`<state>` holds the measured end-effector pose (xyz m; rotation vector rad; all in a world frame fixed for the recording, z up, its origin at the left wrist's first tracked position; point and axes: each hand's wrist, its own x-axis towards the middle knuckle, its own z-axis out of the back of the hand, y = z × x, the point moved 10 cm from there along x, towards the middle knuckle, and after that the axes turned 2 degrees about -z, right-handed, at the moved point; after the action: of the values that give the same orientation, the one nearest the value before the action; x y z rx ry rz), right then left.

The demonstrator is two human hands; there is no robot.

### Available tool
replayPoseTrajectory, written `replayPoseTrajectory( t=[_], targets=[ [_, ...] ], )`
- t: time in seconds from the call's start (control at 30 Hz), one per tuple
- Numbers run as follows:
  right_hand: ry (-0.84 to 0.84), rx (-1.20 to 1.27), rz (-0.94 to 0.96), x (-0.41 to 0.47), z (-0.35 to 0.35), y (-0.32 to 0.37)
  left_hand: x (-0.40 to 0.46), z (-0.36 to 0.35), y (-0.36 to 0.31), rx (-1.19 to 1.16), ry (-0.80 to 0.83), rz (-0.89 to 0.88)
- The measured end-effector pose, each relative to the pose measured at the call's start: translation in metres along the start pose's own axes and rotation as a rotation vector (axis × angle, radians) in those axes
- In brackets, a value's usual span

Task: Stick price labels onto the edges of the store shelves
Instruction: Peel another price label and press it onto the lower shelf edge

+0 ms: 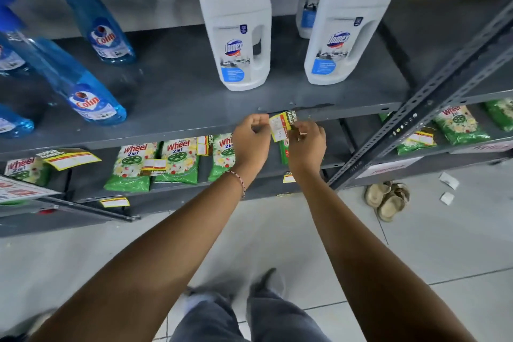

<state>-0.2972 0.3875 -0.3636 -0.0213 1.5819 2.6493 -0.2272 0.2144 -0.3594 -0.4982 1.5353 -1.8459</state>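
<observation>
A yellow, red and green price label point(281, 126) is held up against the front edge of the grey metal shelf point(172, 134), below the white Domex bottles. My left hand point(251, 139) pinches its left side with fingers curled. My right hand point(306, 141) grips its right and lower part. The label's lower portion is hidden behind my right fingers. Another label point(72, 158) sticks on the same shelf edge farther left, tilted outward. More labels point(114, 202) sit on the edges of lower shelves.
Two white Domex bottles point(236, 33) and blue Colin bottles point(91, 91) stand on the shelf. Green Wheel packets point(130, 166) lie on the shelf below. A slotted metal upright point(433, 100) is at right. Sandals point(387, 198) and paper scraps point(448, 180) lie on the tiled floor.
</observation>
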Motion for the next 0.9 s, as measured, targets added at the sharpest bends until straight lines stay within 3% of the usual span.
replayPoseTrajectory(
  t=[0.1,0.23,0.5,0.67,0.77,0.9],
  targets=[
    [0.015,0.064,-0.164,0.009,-0.003,-0.033,0.006,-0.016,-0.016,0.173,0.076,-0.065],
    [0.107,0.205,-0.218,0.015,-0.017,-0.039,0.013,-0.028,-0.033,0.386,0.119,-0.213],
    [0.066,0.574,-0.324,0.019,-0.017,-0.053,0.018,-0.028,-0.027,0.397,0.069,-0.179],
    [0.060,0.428,-0.164,0.028,-0.003,-0.044,0.002,-0.023,-0.012,0.319,0.004,-0.157],
    [0.114,0.171,0.083,0.031,0.002,-0.023,-0.004,-0.015,0.012,0.237,0.017,-0.008],
    [0.195,-0.028,0.344,0.033,-0.008,0.009,-0.004,-0.012,0.018,0.200,0.053,0.014]
  ],
)
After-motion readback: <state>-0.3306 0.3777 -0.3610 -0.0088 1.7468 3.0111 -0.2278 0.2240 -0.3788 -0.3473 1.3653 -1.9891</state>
